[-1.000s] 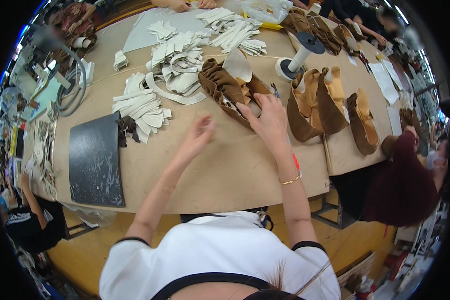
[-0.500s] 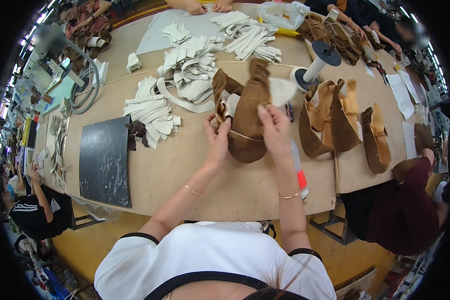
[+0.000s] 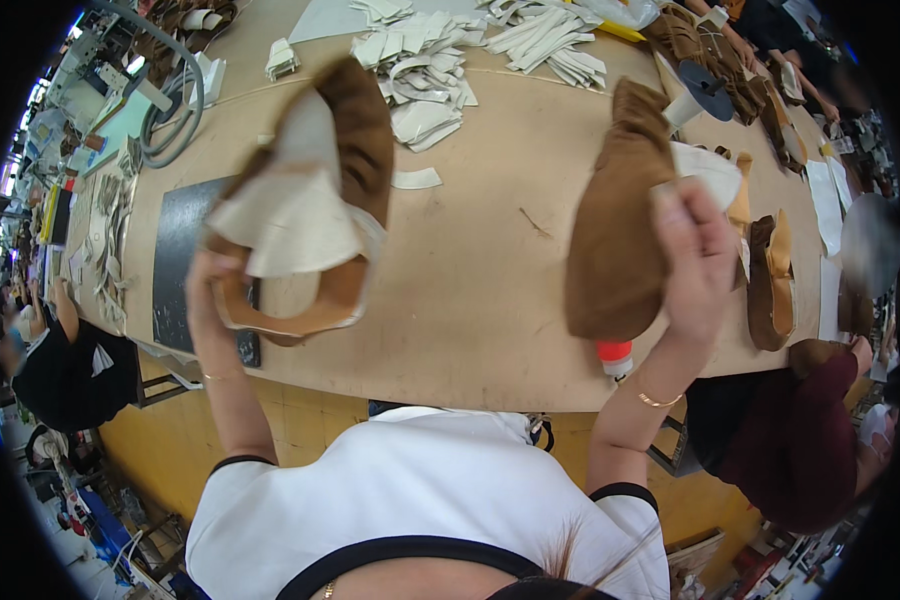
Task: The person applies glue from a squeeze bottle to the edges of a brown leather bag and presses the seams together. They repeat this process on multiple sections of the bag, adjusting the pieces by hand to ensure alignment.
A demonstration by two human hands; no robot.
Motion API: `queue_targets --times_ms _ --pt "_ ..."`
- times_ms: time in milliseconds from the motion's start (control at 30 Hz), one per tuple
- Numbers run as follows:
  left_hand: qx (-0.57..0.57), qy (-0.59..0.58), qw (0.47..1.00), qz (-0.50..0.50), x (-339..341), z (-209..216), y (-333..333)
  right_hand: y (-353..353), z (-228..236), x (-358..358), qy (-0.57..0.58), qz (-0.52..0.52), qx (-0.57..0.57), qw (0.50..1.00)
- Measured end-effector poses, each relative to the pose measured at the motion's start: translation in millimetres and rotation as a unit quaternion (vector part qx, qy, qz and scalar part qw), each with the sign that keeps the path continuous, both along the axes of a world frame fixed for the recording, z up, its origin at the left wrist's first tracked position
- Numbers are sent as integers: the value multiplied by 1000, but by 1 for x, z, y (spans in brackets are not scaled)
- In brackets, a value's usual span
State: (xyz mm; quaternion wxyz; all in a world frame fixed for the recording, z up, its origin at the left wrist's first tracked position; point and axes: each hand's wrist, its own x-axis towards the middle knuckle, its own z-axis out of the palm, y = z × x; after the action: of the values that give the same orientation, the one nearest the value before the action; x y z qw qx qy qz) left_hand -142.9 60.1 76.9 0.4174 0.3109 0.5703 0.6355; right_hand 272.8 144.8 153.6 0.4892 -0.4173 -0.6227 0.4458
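Note:
My left hand (image 3: 213,290) is closed on the edge of a brown shoe upper (image 3: 368,135). That upper is tilted, blurred by motion, and shows its tan inside. White stiffener pieces (image 3: 305,225) lie in its opening. Well apart on the right, my right hand (image 3: 692,250) grips a second brown shoe upper (image 3: 618,230), its outer side toward me. A white flap (image 3: 708,172) sticks out beside the fingers of that hand. Both uppers are held above the table (image 3: 470,290).
White strips (image 3: 420,60) lie heaped at the back, with more strips (image 3: 550,40) right of them. A dark board (image 3: 182,240) rests at left. A thread spool (image 3: 695,95), a red-capped bottle (image 3: 615,355) and another upper (image 3: 770,280) are at right. A person in maroon (image 3: 800,440) sits beyond.
The two brown uppers, together in front of me before, are now apart: my left hand has moved left with one, my right hand right with the other. The view has shifted.

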Motion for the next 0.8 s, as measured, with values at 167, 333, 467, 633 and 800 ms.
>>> queue_targets --times_ms 167,333,467,633,800 --pt "33 -46 998 35 -17 66 37 -36 -30 -72 -257 249 -48 932" --pt "52 -64 983 -164 13 31 132 -65 -8 -71 170 327 39 929" --pt "28 -173 895 -410 76 -10 220 -95 23 -70 420 370 108 822" --pt "-78 273 919 -273 150 -56 241 -119 34 -77 477 404 154 765" --pt "26 330 907 -259 144 -53 198 -125 34 -74 499 405 167 748"
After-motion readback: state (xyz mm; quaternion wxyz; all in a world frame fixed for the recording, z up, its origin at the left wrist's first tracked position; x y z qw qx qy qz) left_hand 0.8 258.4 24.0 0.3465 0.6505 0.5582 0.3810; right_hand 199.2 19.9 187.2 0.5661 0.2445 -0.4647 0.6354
